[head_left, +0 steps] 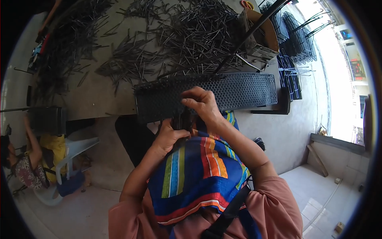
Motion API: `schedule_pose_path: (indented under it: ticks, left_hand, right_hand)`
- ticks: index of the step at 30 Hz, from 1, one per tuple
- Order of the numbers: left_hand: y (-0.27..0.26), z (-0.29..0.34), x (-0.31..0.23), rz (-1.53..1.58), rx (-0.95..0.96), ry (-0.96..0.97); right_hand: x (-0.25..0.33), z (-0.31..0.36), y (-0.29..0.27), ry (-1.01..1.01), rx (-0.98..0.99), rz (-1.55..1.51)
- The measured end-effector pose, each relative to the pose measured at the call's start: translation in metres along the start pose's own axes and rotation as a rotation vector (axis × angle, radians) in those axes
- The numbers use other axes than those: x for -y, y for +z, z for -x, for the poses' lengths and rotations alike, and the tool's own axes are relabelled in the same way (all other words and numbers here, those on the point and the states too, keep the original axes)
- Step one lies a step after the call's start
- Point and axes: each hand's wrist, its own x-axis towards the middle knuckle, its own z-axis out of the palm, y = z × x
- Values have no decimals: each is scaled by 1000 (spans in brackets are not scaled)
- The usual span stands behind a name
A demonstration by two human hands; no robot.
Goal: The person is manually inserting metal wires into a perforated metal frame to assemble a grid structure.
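Observation:
A long dark panel with honeycomb holes (246, 91) lies across the table's near edge, in front of me. Close to its front edge, my left hand (172, 136) is closed around a dark object (184, 120), perhaps a bunch of thin strips; its shape is lost against the panel. Just above it and to the right is my right hand (202, 104), thumb and fingers bent together over the panel. Whatever those fingertips pinch is too small or hidden to make out. A striped, colourful cloth (191, 171) covers my lap below both hands.
Heaps of thin dark strips (199, 32) cover the table (85, 101). An open carton (260, 34) stands at the far right, near wire racks (300, 38). Dark rods cross above the panel. At the left, another person (32, 167) sits on a pale chair (73, 153).

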Motion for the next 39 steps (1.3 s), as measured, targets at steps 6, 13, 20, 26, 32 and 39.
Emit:
schedule_pose_path:
  ticks: [6, 13, 20, 26, 32, 39]
  left_hand:
    - [-12, -7, 12, -231, 104, 12]
    - [-18, -1, 2, -121, 15, -124]
    - [-27, -5, 2, 390, -65, -47]
    - [-19, -12, -10, 496, -262, -28]
    - [-22, -23, -9, 401, -285, 14]
    - [-24, -28, -3, 428, -309, -6]
  right_hand:
    - [-26, 35, -5, 92, -150, -357]
    - [-23, 2, -36, 68, -475, -383]
    - [-31, -30, 6, -28, -347, -329]
    - [-35, -50, 21, -300, -379, 136]
    - [-36, -61, 14, -418, -378, 343]
    - [-18, -55, 17, -592, -216, 848]
